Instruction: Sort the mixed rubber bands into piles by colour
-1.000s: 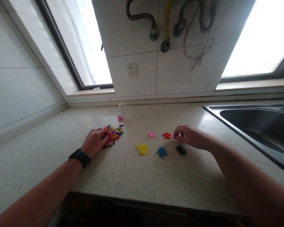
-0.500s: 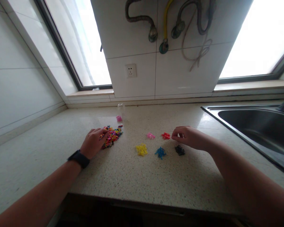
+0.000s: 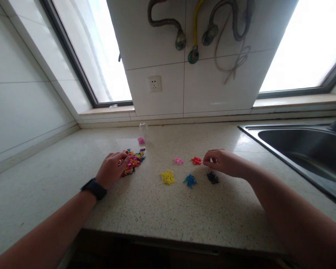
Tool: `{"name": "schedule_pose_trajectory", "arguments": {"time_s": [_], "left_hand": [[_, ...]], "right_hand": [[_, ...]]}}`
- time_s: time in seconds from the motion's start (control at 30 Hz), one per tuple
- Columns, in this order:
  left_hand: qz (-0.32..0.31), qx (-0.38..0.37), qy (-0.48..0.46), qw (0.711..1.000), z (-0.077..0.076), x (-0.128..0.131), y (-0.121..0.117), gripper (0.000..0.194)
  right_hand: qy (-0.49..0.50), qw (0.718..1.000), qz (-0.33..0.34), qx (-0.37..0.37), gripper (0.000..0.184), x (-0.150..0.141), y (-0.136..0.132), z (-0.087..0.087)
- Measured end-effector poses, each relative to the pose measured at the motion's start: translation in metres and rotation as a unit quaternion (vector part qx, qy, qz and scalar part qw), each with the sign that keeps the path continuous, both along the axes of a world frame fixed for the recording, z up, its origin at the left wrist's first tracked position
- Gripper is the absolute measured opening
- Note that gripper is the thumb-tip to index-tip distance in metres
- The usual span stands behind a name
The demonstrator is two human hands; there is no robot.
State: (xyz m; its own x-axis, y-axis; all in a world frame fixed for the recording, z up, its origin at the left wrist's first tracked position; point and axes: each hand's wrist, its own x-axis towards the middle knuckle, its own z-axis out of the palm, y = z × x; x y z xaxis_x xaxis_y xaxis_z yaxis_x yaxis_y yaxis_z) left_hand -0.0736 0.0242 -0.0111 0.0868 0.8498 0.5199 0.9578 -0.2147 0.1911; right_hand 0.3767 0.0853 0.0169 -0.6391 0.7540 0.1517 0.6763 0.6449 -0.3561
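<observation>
My left hand [image 3: 113, 168], with a dark watch [image 3: 94, 188] on its wrist, rests at the left side of a mixed heap of small colourful rubber bands [image 3: 134, 161]. Its thumb and fingers come together over the bands; anything between the tips is hidden. My right hand [image 3: 218, 161] lies on the counter with fingers curled in and thumb beneath, holding nothing visible. Just left of its fingertips sits a red pile [image 3: 196, 160], with a black pile [image 3: 212, 178] below. Other single-colour piles are pink [image 3: 178, 160], yellow [image 3: 167, 177] and blue [image 3: 190, 181].
Behind the mixed heap are a clear container [image 3: 143, 130] and a small pink object [image 3: 140, 140]. A steel sink [image 3: 252, 131] is set into the speckled counter [image 3: 151, 213] at right. A socket [image 3: 155, 83] and hoses [image 3: 195, 33] are on the tiled wall.
</observation>
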Motion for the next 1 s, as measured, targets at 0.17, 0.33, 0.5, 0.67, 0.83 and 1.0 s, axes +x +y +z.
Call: {"name": "schedule_pose_trajectory", "arguments": {"time_s": [0.17, 0.33, 0.5, 0.67, 0.83, 1.0], "left_hand": [[0.001, -0.005, -0.014, 1.0, 0.0006, 0.0023, -0.0013, 0.035], [0.002, -0.008, -0.012, 1.0, -0.0002, 0.0023, -0.0007, 0.035], [0.007, -0.013, -0.006, 1.0, 0.0005, 0.0018, -0.0008, 0.037], [0.015, -0.019, 0.006, 1.0, 0.0001, -0.0001, 0.0008, 0.039], [0.018, -0.018, 0.013, 1.0, 0.0003, 0.0003, 0.0003, 0.041], [0.013, -0.019, -0.014, 1.0, 0.0054, 0.0064, -0.0038, 0.041]], "right_hand": [[0.003, 1.0, -0.003, 0.001, 0.025, -0.0004, 0.0, -0.0004], [0.006, 1.0, -0.005, 0.0, 0.023, 0.0011, 0.0025, -0.0037], [-0.001, 1.0, -0.001, 0.004, 0.023, 0.0008, 0.0012, -0.0022], [-0.004, 1.0, 0.002, 0.006, 0.022, 0.0005, 0.0003, -0.0014], [-0.008, 1.0, 0.003, 0.004, 0.022, -0.0001, -0.0001, -0.0008], [-0.007, 1.0, 0.0, 0.001, 0.022, -0.0005, 0.0001, -0.0007]]}}
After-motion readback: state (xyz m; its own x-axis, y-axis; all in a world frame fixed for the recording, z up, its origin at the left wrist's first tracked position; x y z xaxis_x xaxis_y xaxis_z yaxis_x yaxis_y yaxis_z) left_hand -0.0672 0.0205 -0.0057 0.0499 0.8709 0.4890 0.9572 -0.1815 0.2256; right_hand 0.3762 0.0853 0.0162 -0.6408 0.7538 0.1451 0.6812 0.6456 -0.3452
